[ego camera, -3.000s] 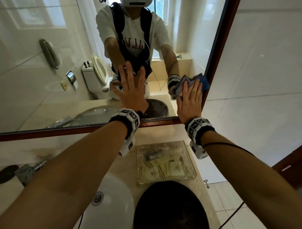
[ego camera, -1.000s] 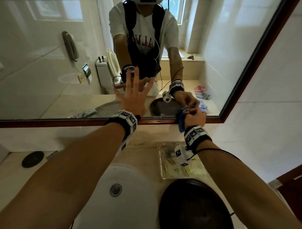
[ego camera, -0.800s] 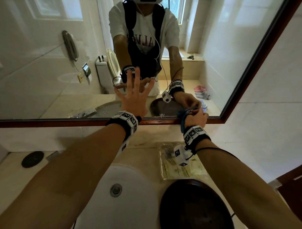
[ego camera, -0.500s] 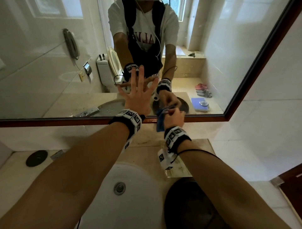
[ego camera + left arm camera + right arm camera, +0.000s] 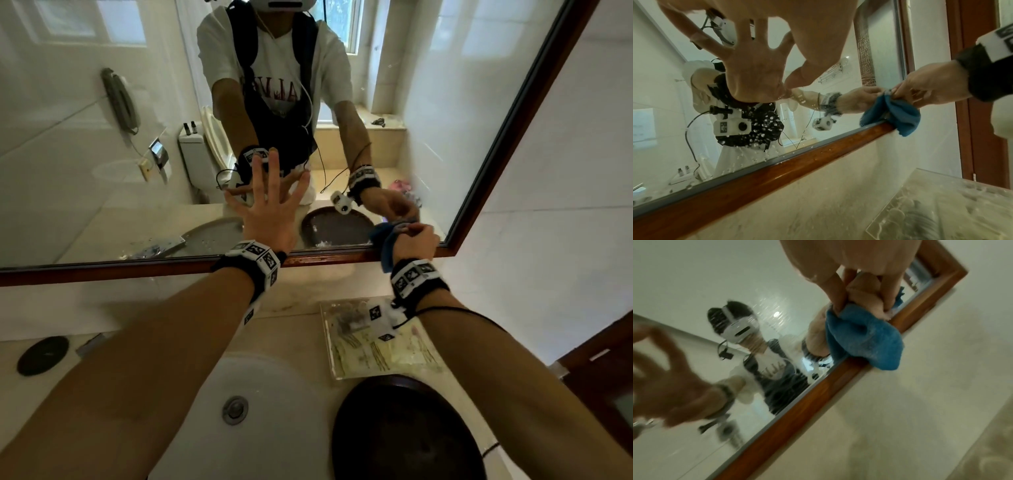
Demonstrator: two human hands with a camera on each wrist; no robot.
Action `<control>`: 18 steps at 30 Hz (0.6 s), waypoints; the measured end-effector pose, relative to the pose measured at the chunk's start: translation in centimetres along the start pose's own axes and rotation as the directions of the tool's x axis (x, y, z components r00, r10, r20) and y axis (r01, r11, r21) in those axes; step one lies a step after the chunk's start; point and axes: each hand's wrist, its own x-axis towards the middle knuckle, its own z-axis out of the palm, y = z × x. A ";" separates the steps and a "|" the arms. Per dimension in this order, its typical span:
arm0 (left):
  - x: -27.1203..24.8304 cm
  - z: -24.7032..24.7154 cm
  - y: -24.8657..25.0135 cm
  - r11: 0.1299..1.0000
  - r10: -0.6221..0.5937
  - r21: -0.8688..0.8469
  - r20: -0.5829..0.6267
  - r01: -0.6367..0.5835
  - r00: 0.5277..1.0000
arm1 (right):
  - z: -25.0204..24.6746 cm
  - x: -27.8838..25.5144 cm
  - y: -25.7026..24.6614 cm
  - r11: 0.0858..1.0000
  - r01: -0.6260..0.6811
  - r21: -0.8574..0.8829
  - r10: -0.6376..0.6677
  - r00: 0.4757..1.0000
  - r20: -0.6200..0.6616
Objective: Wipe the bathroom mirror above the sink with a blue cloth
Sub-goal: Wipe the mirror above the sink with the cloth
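Note:
The mirror [image 5: 102, 137] has a brown wooden frame [image 5: 137, 265] and spans the wall above the sink. My left hand [image 5: 270, 209] lies flat on the glass with its fingers spread, low and near the middle. My right hand [image 5: 412, 240] grips a bunched blue cloth [image 5: 387, 245] and presses it to the glass at the bottom edge, near the lower right corner. In the left wrist view the blue cloth [image 5: 898, 113] drapes over the frame's lower rail under the right hand [image 5: 931, 84]. The right wrist view shows the blue cloth [image 5: 865, 340] pinched between fingers [image 5: 838, 288] and thumb.
Water drops [image 5: 760, 129] speckle the lower glass. On the counter below sit a white basin [image 5: 274, 411], a clear tray of toiletries [image 5: 383, 342], a dark round dish [image 5: 404, 428] and a black disc [image 5: 42, 354]. A dark wooden door frame [image 5: 603, 359] stands at the right.
My right hand came down from the upper right to the bottom edge, bunched the cloth, swept left toward my left hand, then back right. My left hand stayed flat on the glass.

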 end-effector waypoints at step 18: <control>-0.2 -0.5 0.2 0.999 -0.012 0.047 -0.003 0.013 1.000 | 3.5 -5.3 -6.6 0.979 0.120 0.165 -0.137 0.986 0.097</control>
